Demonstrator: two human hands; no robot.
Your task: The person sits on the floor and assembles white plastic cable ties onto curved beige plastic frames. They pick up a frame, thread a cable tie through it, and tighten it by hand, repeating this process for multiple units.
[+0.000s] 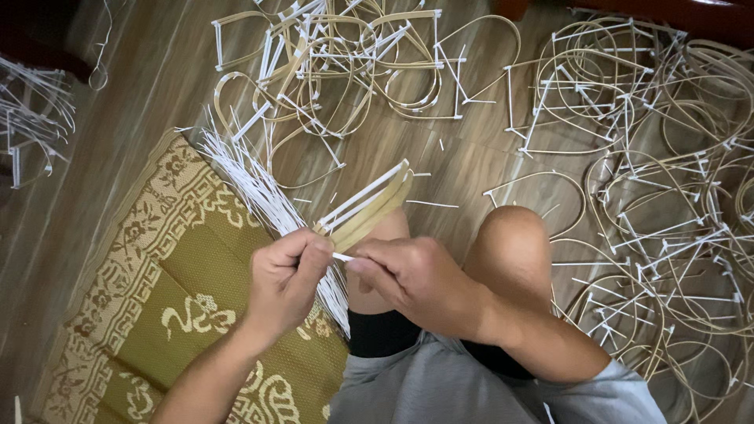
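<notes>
Pinching bamboo strips (369, 206), both hands.

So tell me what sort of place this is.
Probably a home or small workshop floor used for handcraft. Bent bamboo-strip frames lie heaped on wood-look flooring; the person sits on a patterned woven mat, with the left hand and right hand on split strips.

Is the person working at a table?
No, the person sits on a wooden floor, partly on a patterned mat, both hands holding bamboo strips.
</notes>
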